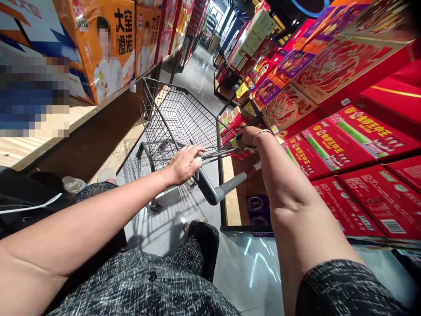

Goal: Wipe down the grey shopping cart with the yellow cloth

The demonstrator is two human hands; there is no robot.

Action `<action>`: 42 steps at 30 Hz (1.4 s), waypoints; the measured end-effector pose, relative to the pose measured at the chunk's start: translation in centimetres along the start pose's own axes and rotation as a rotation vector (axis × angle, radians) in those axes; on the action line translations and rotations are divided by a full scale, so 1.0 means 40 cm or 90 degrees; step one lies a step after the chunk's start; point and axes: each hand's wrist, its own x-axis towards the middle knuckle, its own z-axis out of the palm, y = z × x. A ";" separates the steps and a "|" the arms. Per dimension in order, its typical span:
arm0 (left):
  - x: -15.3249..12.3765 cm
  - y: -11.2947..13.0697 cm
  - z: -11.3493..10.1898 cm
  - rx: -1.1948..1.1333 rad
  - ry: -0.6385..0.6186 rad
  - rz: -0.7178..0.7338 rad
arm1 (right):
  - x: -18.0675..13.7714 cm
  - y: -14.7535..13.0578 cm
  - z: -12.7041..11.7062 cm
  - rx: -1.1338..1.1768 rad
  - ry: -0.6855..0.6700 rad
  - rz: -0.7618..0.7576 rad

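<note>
A wire shopping cart [174,109] stands tilted in my view, with no goods visible in its basket. My left hand [187,164] rests closed over the near corner of the cart's frame, just beside the grey end of its handle bar [232,184]. Farther right, my right hand [250,135], with a bracelet at the wrist, is curled at the other end of the same frame. Its fingertips are partly in shadow, and a small yellow patch shows beside them.
Orange drink cartons [98,52] stand on a wooden shelf [49,118] at left. Red boxes [329,149] and gold gift boxes [338,66] are stacked close on the right. A grey-floored aisle [197,66] runs ahead between the displays. A wooden display base [230,197] borders the cart.
</note>
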 end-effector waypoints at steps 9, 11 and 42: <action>-0.003 -0.064 -0.030 -0.041 0.066 -0.033 | -0.189 -0.211 0.003 0.231 0.296 -0.446; -0.003 -0.077 -0.041 -0.063 0.076 -0.048 | -0.214 -0.241 0.052 0.222 0.284 -0.553; 0.013 -0.157 -0.130 -0.138 0.092 -0.103 | -0.470 -0.428 0.014 0.198 0.325 -0.257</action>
